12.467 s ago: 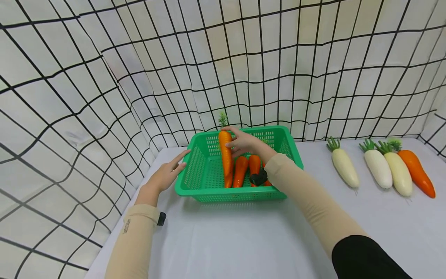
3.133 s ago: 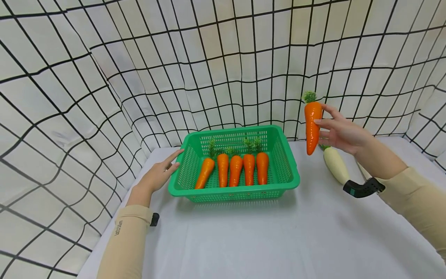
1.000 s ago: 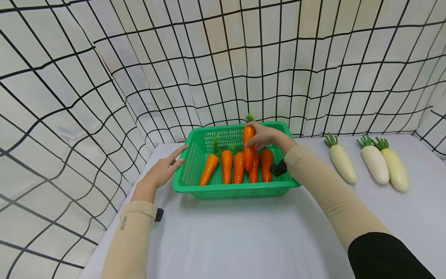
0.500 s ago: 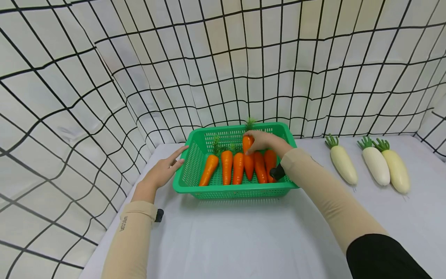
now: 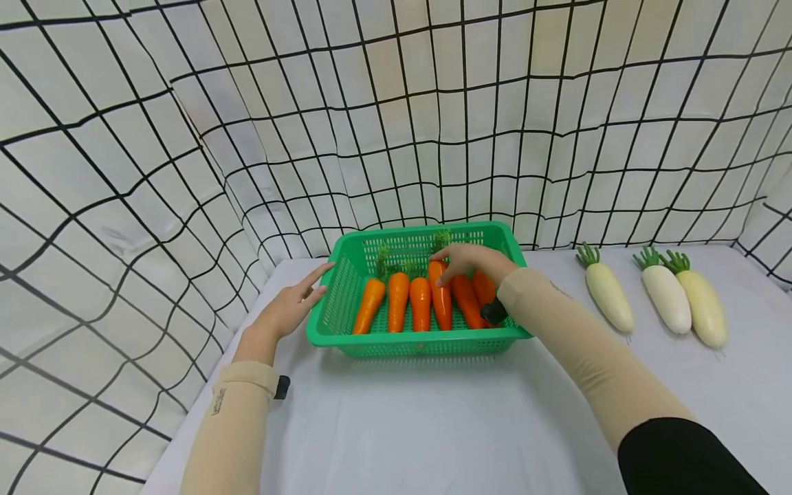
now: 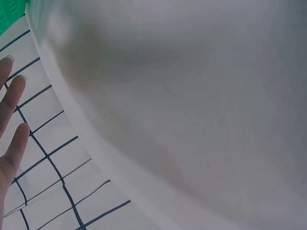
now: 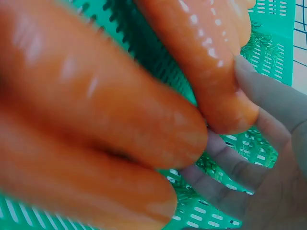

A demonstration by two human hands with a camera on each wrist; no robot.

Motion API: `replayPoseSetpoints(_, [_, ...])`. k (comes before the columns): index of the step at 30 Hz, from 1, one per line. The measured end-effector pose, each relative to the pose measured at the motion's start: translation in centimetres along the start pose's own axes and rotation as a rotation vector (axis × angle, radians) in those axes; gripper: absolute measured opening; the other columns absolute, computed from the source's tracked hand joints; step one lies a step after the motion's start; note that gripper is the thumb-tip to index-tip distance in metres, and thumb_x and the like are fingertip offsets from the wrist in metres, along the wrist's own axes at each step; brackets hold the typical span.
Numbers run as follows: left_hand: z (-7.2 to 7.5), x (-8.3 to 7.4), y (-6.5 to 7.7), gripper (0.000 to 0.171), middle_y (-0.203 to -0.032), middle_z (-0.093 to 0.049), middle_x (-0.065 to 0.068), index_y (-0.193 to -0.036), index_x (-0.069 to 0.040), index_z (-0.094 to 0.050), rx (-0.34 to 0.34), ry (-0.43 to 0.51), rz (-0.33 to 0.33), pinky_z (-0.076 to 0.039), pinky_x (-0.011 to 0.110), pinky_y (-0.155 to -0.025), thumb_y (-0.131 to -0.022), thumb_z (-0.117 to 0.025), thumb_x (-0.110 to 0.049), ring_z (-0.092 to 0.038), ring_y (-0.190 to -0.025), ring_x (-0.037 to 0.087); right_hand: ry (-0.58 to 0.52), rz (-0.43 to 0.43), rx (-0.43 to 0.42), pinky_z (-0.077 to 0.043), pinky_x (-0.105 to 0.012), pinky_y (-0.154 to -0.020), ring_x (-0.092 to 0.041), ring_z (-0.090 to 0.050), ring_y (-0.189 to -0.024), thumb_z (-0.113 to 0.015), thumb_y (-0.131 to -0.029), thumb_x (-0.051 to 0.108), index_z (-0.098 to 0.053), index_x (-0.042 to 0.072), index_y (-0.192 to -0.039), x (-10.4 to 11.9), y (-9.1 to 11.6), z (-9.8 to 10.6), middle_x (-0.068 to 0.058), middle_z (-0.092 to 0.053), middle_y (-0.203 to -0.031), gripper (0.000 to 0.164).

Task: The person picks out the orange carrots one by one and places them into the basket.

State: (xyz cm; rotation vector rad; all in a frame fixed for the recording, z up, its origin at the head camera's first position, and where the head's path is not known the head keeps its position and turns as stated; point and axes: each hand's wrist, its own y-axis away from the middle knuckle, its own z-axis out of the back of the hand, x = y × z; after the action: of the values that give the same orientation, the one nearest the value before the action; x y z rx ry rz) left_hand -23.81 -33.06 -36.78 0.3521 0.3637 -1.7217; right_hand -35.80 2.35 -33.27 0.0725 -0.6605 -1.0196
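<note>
Desk (image 5: 433, 426): white surface, checked cloth backdrop behind and to the left.

Right arm reaches forward from lower right, beige sleeve, forearm crossing the basket's near right corner. Right hand (image 5: 469, 259) sits palm down inside the basket, fingers (image 7: 259, 91) curled round the leafy end of one carrot (image 5: 441, 300); the right wrist view shows them pressed against its thick end.

Left arm lies along the desk's left side. Left hand (image 5: 292, 306) flat, fingers (image 6: 10, 129) straight and relaxed, tips at the basket's left rim, gripping nothing.

Green basket (image 5: 346, 340): slotted plastic, rectangular, at the back left of the desk. It holds six carrots side by side. Three to the left of the held one (image 5: 397, 302), two to its right (image 5: 471, 302), partly hidden under the wrist.

Held carrot: lies on the basket floor, fourth from the left. Long axis runs front to back, thick green end toward the backdrop, tip toward the person.

Three white radishes (image 5: 665, 299) lie on the desk well right of the basket, greens pointing away.
</note>
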Motion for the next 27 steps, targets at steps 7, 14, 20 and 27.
replayPoseSetpoints(7, [-0.1, -0.1, 0.09, 0.061, -0.144, -0.052, 0.032, -0.165, -0.032, -0.02, -0.003, 0.004, 0.004, -0.041, 0.072, -0.098, -0.11, -0.032, -0.054, -0.052, -0.128, 0.053, 0.015, -0.034, -0.003, -0.037, -0.054, -0.112, -0.038, -0.035, -0.144, -0.074, -0.097, 0.025, -0.051, 0.016, -0.152, -0.08, 0.26, -0.35, -0.017, -0.032, -0.163, 0.061])
replayPoseSetpoints(14, [0.01, -0.24, -0.1, 0.061, -0.144, -0.052, 0.032, -0.165, -0.031, -0.02, -0.003, 0.008, -0.001, -0.041, 0.071, -0.099, -0.11, -0.033, -0.054, -0.053, -0.127, 0.052, 0.059, -0.038, 0.047, -0.039, -0.053, -0.107, -0.035, -0.044, -0.13, -0.078, -0.094, 0.028, -0.056, 0.017, -0.142, -0.24, 0.44, -0.39, -0.015, -0.038, -0.159, 0.055])
replayPoseSetpoints(20, [-0.02, -0.21, -0.07, 0.061, -0.144, -0.052, 0.032, -0.165, -0.032, -0.02, -0.008, 0.006, 0.002, -0.041, 0.071, -0.098, -0.11, -0.032, -0.054, -0.053, -0.127, 0.052, 0.093, -0.031, 0.041, -0.038, -0.055, -0.108, -0.035, -0.043, -0.132, -0.079, -0.093, 0.031, -0.057, 0.017, -0.14, -0.34, 0.32, -0.48, -0.015, -0.039, -0.158, 0.053])
replayPoseSetpoints(27, [0.07, -0.09, 0.07, 0.061, -0.14, -0.055, 0.031, -0.165, -0.033, -0.021, -0.005, -0.009, 0.007, -0.043, 0.071, -0.096, -0.109, -0.032, -0.056, -0.056, -0.124, 0.051, 0.081, 0.007, 0.041, -0.04, -0.051, -0.109, -0.033, -0.048, -0.132, -0.077, -0.095, 0.025, -0.056, 0.014, -0.146, -0.36, 0.72, -0.06, -0.017, -0.041, -0.157, 0.056])
